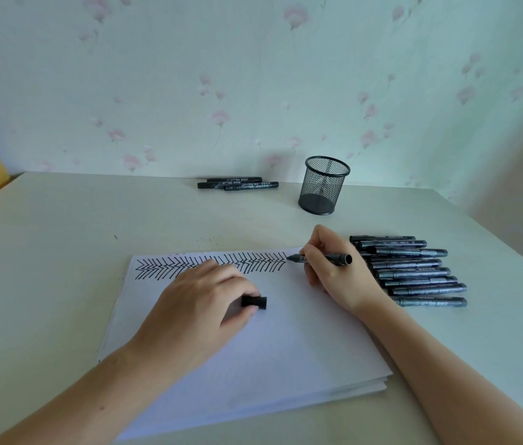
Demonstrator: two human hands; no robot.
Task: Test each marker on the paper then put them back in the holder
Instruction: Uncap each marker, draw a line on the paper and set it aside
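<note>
Right hand (334, 268) gripping uncapped marker (324, 258), tip at far right end of inked strokes on paper (286, 348), left hand (202, 303) pinching cap (254, 302) over sheet, marker row (414, 271) just right of grip, empty mesh holder (323, 185) beyond, three markers (237, 184) farther left.

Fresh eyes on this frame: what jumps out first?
The band of black zigzag strokes along the paper's far edge, with the right hand holding an uncapped marker at its right end. The left hand pinches the cap. A row of markers lies right; the mesh holder stands behind.
</note>
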